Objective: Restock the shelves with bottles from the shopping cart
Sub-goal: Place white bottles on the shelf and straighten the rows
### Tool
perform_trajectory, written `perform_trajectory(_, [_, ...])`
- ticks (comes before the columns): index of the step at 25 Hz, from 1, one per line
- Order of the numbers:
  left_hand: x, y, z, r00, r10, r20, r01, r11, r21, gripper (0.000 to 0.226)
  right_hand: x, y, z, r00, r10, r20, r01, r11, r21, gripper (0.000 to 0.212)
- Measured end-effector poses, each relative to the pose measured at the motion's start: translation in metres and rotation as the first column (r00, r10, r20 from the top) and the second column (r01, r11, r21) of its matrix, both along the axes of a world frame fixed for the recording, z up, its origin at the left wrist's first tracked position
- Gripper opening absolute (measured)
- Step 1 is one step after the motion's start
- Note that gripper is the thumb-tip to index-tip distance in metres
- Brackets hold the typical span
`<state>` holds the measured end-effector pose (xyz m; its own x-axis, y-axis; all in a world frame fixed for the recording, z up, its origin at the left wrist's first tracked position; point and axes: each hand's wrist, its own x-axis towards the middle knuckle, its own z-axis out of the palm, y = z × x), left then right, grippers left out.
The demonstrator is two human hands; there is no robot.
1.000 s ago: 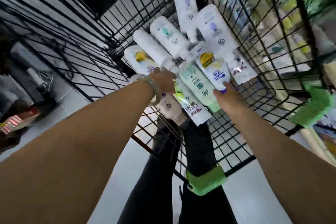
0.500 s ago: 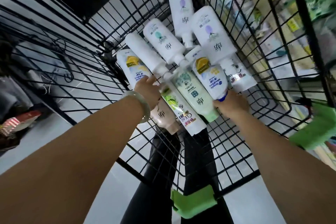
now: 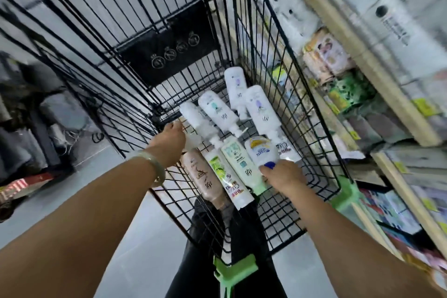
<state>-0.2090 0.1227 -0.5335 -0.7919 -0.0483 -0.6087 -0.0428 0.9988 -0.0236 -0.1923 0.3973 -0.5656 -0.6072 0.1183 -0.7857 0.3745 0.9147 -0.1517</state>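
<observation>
Down on the wire floor of the shopping cart (image 3: 169,41), about nine bottles lie in a loose heap, so most of the load is waiting. Right hand (image 3: 283,176) curls round the blue-capped end of the yellow-labelled bottle (image 3: 261,151), near the cart's right wall. Left hand (image 3: 169,138) reaches a blurred white bottle (image 3: 191,141) at the left side; fingers hidden, grip cannot be told. Store shelves (image 3: 362,60) stand just right of the cart. Judgement: early stage, picking up, nothing carried across yet.

Black wire cart (image 3: 154,55) with green corner guards (image 3: 235,271); mostly white bottles (image 3: 219,110), one brown bottle (image 3: 203,176), blue cap (image 3: 269,165), pale green bracelet (image 3: 154,164).
</observation>
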Motion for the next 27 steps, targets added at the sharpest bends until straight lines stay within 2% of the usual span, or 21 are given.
perform_trajectory(4, [0.010, 0.004, 0.032, 0.999, 0.046, 0.012, -0.047, 0.994, 0.100, 0.018, -0.007, 0.009, 0.036, 0.967, 0.255, 0.021, -0.255, 0.955, 0.150, 0.051])
perform_trajectory(6, [0.015, 0.008, 0.044, 1.000, 0.016, -0.013, -0.014, 0.985, 0.173, 0.013, -0.009, 0.009, 0.049, 0.932, 0.359, 0.053, -0.363, 0.915, 0.176, 0.062])
perform_trajectory(8, [0.022, 0.018, 0.050, 0.994, -0.091, -0.060, 0.102, 0.969, 0.223, 0.015, -0.005, 0.003, 0.055, 0.893, 0.443, 0.082, -0.450, 0.877, 0.168, 0.065])
perform_trajectory(11, [0.036, 0.036, 0.038, 0.937, -0.344, -0.059, 0.349, 0.910, 0.223, 0.025, 0.007, -0.015, 0.052, 0.811, 0.580, 0.079, -0.585, 0.799, 0.139, 0.055])
perform_trajectory(13, [0.046, 0.042, 0.023, 0.881, -0.468, -0.068, 0.472, 0.860, 0.197, 0.026, 0.017, -0.023, 0.047, 0.748, 0.664, -0.006, -0.657, 0.742, 0.131, 0.060])
perform_trajectory(14, [0.050, 0.041, 0.017, 0.888, -0.455, -0.065, 0.458, 0.864, 0.210, 0.022, 0.019, -0.026, 0.044, 0.736, 0.674, -0.066, -0.666, 0.737, 0.110, 0.064])
perform_trajectory(16, [0.056, 0.036, 0.008, 0.952, -0.300, -0.065, 0.305, 0.903, 0.303, 0.013, 0.019, -0.031, 0.036, 0.752, 0.639, -0.162, -0.644, 0.765, 0.028, 0.063])
perform_trajectory(18, [0.058, 0.034, -0.003, 0.983, -0.163, -0.088, 0.184, 0.913, 0.365, 0.015, 0.019, -0.036, 0.028, 0.813, 0.527, -0.247, -0.560, 0.824, -0.085, 0.052])
perform_trajectory(20, [0.058, 0.037, -0.012, 0.992, 0.090, -0.088, -0.042, 0.893, 0.448, 0.028, 0.022, -0.038, 0.018, 0.854, 0.393, -0.342, -0.467, 0.868, -0.167, 0.050])
perform_trajectory(21, [0.057, 0.040, -0.016, 0.958, 0.266, -0.105, -0.180, 0.846, 0.502, 0.038, 0.024, -0.038, 0.013, 0.865, 0.328, -0.381, -0.419, 0.888, -0.189, 0.057])
perform_trajectory(22, [0.056, 0.045, -0.019, 0.888, 0.438, -0.141, -0.294, 0.775, 0.560, 0.045, 0.027, -0.037, 0.009, 0.881, 0.235, -0.411, -0.350, 0.908, -0.230, 0.066])
perform_trajectory(24, [0.055, 0.056, -0.028, 0.657, 0.736, -0.163, -0.478, 0.574, 0.665, 0.054, 0.034, -0.036, -0.001, 0.905, -0.093, -0.414, -0.089, 0.912, -0.400, 0.077])
perform_trajectory(26, [0.053, 0.067, -0.036, 0.399, 0.914, -0.079, -0.611, 0.329, 0.720, 0.059, 0.039, -0.036, -0.010, 0.872, -0.379, -0.310, 0.164, 0.823, -0.544, 0.071])
perform_trajectory(27, [0.050, 0.073, -0.039, 0.306, 0.951, -0.037, -0.644, 0.235, 0.728, 0.060, 0.041, -0.037, -0.014, 0.866, -0.419, -0.273, 0.212, 0.802, -0.558, 0.060])
